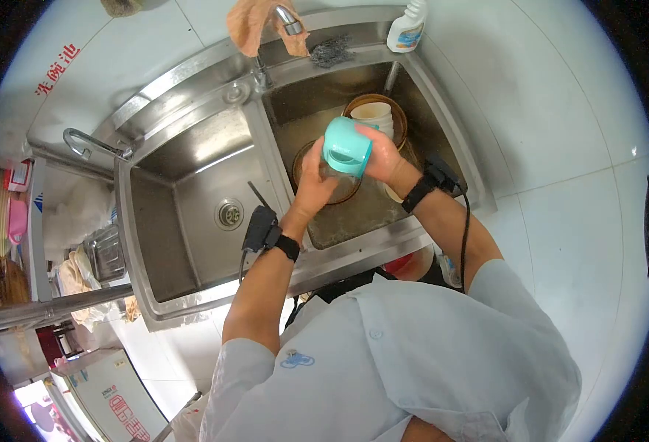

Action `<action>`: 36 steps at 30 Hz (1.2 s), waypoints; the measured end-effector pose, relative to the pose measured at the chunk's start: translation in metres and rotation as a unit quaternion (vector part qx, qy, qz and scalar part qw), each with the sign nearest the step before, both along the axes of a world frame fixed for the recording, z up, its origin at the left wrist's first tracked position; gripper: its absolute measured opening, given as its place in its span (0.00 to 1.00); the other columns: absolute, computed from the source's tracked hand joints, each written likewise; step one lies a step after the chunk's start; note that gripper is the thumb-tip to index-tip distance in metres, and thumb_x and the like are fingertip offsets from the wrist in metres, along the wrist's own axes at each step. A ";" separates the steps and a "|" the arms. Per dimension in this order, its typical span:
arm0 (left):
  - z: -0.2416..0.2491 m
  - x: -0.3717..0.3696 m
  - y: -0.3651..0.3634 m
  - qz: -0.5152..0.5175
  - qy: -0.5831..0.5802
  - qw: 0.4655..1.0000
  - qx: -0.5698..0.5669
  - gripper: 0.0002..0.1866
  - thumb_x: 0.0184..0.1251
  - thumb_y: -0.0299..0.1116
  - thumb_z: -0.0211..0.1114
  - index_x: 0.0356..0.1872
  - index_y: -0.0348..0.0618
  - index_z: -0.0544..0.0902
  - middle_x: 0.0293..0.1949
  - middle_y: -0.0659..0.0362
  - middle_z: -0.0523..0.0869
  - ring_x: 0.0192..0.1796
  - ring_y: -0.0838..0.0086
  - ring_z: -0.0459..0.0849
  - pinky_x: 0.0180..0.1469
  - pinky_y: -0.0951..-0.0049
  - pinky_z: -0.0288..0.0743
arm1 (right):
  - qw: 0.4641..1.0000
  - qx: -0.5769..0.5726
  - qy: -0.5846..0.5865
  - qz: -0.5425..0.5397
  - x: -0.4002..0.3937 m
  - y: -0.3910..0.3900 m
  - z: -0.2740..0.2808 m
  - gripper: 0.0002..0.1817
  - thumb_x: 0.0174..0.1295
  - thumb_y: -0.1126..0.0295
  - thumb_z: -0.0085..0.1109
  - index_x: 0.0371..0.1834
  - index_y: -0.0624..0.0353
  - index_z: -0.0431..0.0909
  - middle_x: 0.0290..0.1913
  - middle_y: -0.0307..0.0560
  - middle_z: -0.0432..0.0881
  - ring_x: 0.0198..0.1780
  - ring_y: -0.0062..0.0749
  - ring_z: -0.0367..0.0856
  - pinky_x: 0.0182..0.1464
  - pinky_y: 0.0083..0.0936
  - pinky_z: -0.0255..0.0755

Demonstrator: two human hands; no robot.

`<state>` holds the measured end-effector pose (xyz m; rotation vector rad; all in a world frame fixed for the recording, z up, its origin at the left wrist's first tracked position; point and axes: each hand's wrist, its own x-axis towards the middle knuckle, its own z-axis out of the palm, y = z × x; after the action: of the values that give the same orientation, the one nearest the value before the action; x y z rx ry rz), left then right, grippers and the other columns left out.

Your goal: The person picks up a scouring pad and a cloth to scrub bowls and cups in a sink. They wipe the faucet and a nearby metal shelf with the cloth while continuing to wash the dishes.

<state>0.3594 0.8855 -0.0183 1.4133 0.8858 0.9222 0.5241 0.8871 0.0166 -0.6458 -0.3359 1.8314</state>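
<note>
A turquoise cup [346,146] is held between both hands above the right sink basin [354,221]. My left hand [315,180] grips its left and lower side, fingers curved against it. My right hand [383,155] is wrapped round the other side. The cup is tilted, its handle towards me. Below, in the basin, a brown round dish [348,193] lies partly hidden by the cup and my hands. Stacked white bowls [373,112] sit in another brown dish [402,121] behind my right hand.
The left basin [221,173] has a drain. A faucet [259,70] with cloth [245,26] on it, a steel scourer [332,51] and a white spray bottle [407,29] are along the back. Another tap [89,144] and a shelf [37,236] are at left.
</note>
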 end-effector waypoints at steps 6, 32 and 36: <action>0.030 0.007 0.002 0.023 0.133 0.956 0.260 0.35 0.47 0.27 0.63 0.58 0.48 0.57 0.53 0.52 0.63 0.56 0.61 0.63 0.58 0.68 0.56 | 0.997 -0.022 0.036 0.057 -0.008 -0.019 0.033 0.21 0.57 0.56 0.46 0.47 0.61 0.67 0.44 0.47 0.74 0.46 0.36 0.72 0.51 0.32 0.64; 0.022 0.010 0.018 0.186 -0.057 0.963 -0.187 0.20 0.63 0.43 0.49 0.28 0.33 0.77 0.23 0.59 0.78 0.25 0.76 0.74 0.28 0.75 0.69 | 0.102 0.554 -0.799 0.213 -0.007 -0.013 0.001 0.08 0.43 0.66 0.49 0.17 0.55 0.78 0.24 0.40 0.78 0.31 0.34 0.73 0.34 0.31 0.64; 0.023 0.015 0.012 0.202 -0.065 0.971 -0.113 0.23 0.64 0.43 0.47 0.28 0.29 0.77 0.24 0.57 0.79 0.27 0.76 0.75 0.31 0.78 0.69 | 0.433 0.413 -0.711 0.370 -0.023 -0.013 0.003 0.09 0.42 0.70 0.47 0.19 0.61 0.77 0.26 0.50 0.78 0.25 0.42 0.75 0.29 0.33 0.67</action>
<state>0.3743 0.8980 0.0043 0.9817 1.1638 1.1633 0.5009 0.8737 0.0199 -1.2464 -2.8145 0.9230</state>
